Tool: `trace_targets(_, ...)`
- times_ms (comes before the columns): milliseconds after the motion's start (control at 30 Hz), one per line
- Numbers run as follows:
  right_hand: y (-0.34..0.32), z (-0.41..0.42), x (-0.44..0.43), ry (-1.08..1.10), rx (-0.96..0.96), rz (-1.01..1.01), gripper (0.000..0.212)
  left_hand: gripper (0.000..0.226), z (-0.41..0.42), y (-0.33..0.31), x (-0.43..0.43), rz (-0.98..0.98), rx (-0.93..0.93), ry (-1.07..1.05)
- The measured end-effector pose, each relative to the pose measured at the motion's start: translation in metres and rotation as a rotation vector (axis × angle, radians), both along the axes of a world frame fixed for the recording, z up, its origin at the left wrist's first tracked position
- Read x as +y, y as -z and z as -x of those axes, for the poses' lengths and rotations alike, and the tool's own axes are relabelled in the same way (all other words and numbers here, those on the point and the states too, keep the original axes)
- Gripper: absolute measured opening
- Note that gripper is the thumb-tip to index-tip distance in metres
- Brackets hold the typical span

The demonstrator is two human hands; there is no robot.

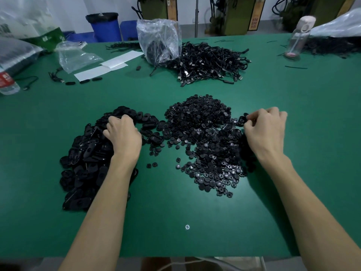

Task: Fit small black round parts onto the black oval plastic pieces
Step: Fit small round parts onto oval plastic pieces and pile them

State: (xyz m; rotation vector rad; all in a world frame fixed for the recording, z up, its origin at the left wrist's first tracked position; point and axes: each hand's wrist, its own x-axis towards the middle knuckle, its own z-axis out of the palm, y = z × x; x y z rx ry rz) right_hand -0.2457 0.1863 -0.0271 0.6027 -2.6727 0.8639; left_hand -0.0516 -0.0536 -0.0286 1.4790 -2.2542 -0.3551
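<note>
head: oval piece (241, 119) at right hand (265, 130) grip's fingertips

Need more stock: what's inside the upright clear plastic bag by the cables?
The crumpled clear plastic bag holds a black mass low down; wrinkled film blurs it, so the items cannot be identified.

Factory assembly bench, green worktable (273, 118), bulk part heaps (199, 122), machines behind (234, 14)

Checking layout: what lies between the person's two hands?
Head view: the heap of small black round parts, plus a few black oval plastic pieces beside the left hand.
</note>
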Motion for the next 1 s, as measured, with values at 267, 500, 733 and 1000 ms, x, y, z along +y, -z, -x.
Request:
trace_targets(267,0.013,-0.033,-0.029,-0.419,0.012,-0.182,0.037,0.038,0.005,-0.008,0.009,0.021,0.341,0.121)
trace_targets(500,0.012,-0.040,-0.033,-0.468,0.076,-0.092,0.011,0.026,0.027,-0.015,0.062,-0.296,0.614,0.573)
trace_targets(733,0.005,-0.040,-0.030,-0.439,0.045,0.011,0.010,0.021,0.036,-0.002,0.084,-0.318,0.535,0.663)
trace_targets(1000,0.007,-0.037,-0.030,-0.432,0.024,-0.025,0.024,0.025,0.010,-0.008,0.029,0.006,0.413,0.204)
